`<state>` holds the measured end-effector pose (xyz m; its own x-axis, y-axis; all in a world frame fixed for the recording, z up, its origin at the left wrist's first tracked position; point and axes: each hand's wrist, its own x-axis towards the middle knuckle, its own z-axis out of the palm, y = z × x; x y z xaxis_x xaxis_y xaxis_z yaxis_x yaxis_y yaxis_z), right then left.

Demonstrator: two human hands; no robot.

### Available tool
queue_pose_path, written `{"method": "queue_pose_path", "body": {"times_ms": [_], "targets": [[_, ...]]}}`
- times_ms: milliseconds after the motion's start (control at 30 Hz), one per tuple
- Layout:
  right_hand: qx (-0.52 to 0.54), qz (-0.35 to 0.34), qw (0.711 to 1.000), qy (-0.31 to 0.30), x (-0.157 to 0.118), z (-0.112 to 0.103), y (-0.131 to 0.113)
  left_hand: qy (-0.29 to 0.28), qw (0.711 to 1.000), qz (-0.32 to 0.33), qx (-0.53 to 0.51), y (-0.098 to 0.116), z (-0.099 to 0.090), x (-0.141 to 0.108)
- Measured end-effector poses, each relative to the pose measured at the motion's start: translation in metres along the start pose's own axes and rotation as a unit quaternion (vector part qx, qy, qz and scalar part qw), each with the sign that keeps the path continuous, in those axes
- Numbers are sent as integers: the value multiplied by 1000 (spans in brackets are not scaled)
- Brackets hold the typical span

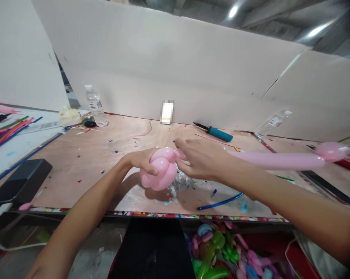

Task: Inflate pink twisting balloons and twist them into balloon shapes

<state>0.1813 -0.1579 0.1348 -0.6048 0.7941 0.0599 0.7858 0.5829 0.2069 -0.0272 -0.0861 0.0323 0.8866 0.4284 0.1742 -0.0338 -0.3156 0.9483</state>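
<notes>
A pink twisting balloon [160,169] is knotted into a round cluster of bubbles above the middle of the wooden table. My left hand [143,162] is wrapped round the cluster's left side, thumb across its front. At the cluster's right end, my right hand [192,157] pinches the narrow neck of the balloon between thumb and fingers. From there the long untwisted tail [279,160] runs right, behind my right forearm, to a bulb near the table's right side. Beneath the cluster lies crumpled clear plastic [182,181] with blue specks.
A teal hand pump [218,133] lies near the back panel. Water bottles stand left [96,106] and lean right [273,123]. A blue uninflated balloon [220,202] lies near the front edge. A dark box [21,180] sits left; a bin of balloon pieces [230,252] is below.
</notes>
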Motion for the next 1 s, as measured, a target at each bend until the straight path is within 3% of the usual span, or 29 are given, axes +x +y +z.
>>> {"method": "queue_pose_path", "body": {"times_ms": [133,367,467,567,700,767,833,933,1000], "targets": [[150,-15,987,-48,-3,0,7,44,999,9,6,-1,-1,-6],[246,29,968,32,2,21,6,84,994,61,-24,4,-2,-10],[324,-4,945,53,1,31,4,106,990,82,-44,4,-2,-12],[421,-4,907,26,1,37,5,130,981,91,-109,2,-4,-16],[572,31,818,-52,7,46,3,170,953,73,-238,-8,-6,-23],[642,43,764,-47,12,55,-2,186,940,65,-277,-14,-6,-25],[727,64,682,-42,16,64,-8,217,926,74,-301,-18,-5,-25],[828,73,545,-107,21,75,-14,325,880,137,-318,-17,-4,-24],[857,64,489,-146,24,79,-16,393,845,168,-322,-12,-3,-22]]}}
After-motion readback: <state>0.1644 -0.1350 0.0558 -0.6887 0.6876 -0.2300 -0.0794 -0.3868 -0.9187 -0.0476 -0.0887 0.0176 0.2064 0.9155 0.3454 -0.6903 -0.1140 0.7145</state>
